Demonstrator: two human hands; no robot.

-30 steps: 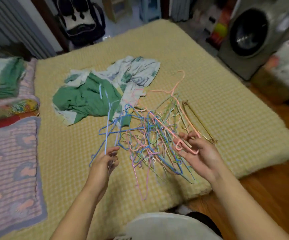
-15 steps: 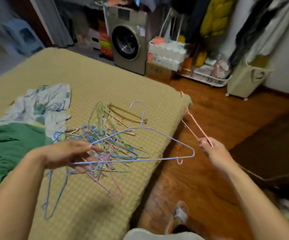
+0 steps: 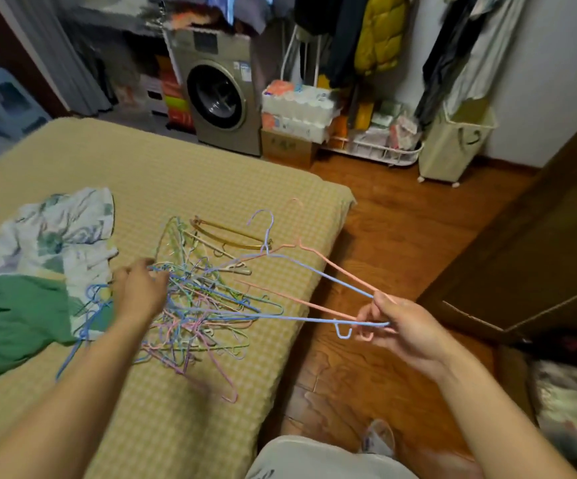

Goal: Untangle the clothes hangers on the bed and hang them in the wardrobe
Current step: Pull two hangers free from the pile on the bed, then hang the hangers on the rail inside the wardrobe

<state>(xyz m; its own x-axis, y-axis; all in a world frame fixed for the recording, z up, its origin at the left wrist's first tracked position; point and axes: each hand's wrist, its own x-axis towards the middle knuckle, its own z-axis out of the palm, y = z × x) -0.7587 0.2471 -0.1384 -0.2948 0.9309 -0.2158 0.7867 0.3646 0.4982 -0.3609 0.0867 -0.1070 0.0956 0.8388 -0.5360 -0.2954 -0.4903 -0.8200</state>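
- The bed [image 3: 162, 174], covered in a yellow checked woven spread, fills the left and middle of the view; its far right corner sits near the brown wooden floor [image 3: 394, 216].
- A grey-gold front-loading washing machine [image 3: 219, 93] stands beyond the bed's far edge, with a tall cream fabric laundry basket [image 3: 452, 143] well apart from it by the white wall.
- A crumpled green garment [image 3: 7, 323] lies at the bed's left edge, touching a white leaf-patterned cloth [image 3: 55, 229] just beyond it.
- The tangled heap of thin pastel wire clothes hangers [image 3: 197, 305] lies on the bed near its right edge, between the cloths and the floor.
- A gold metal hanger [image 3: 231, 235] rests at the far side of the heap, touching it.
- The left hand [image 3: 140, 288] reaches onto the heap's left side, fingers loosely bent among the wires; whether they grip a wire cannot be told.
- The right hand [image 3: 404, 326] is raised over the floor just off the bed's right edge, thumb and fingers pinching the ends of 2 hangers.
- The light blue wire hanger [image 3: 300, 267] and the pink wire hanger [image 3: 335, 267] stretch from that pinch back over the bed, hooks pointing up above the heap's far end.
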